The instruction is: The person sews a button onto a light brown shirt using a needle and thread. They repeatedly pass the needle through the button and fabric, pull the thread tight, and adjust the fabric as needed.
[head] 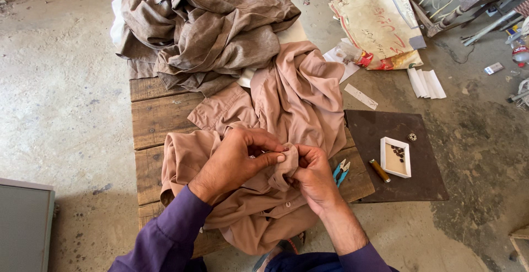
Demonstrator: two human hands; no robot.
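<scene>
Underneath both hands, a low wooden plank table (pixel 151 112), running away from the wrists toward the far wall

Beyond the fingertips, at the table's far end, a heap of grey-brown cloth (pixel 204 24), untouched

Directly under and just past the hands, a pinkish-tan shirt (pixel 297 93), crumpled, long axis running from the wrists away and slightly right; near end draped over the table's close edge, small buttons showing below the right wrist

To the right of the right hand, a dark square board (pixel 424 181), carrying a small white tray (pixel 395 156) of dark buttons, a brown thread spool (pixel 379 170) and a tiny round piece further off

Between right hand and board, blue-handled snips (pixel 341 172), just beside the knuckles, tips pointing back toward the wrist side

Left hand (pixel 237 159), curled, thumb and forefinger pinched shut on a raised fold of the shirt (pixel 289 164)

Right hand (pixel 313 173), likewise closed around the same fold from the other side, fingertips meeting the left's

Fold standing upright between the two, long axis roughly vertical in view, equally near both hands; needle or thread too small to make out
</scene>
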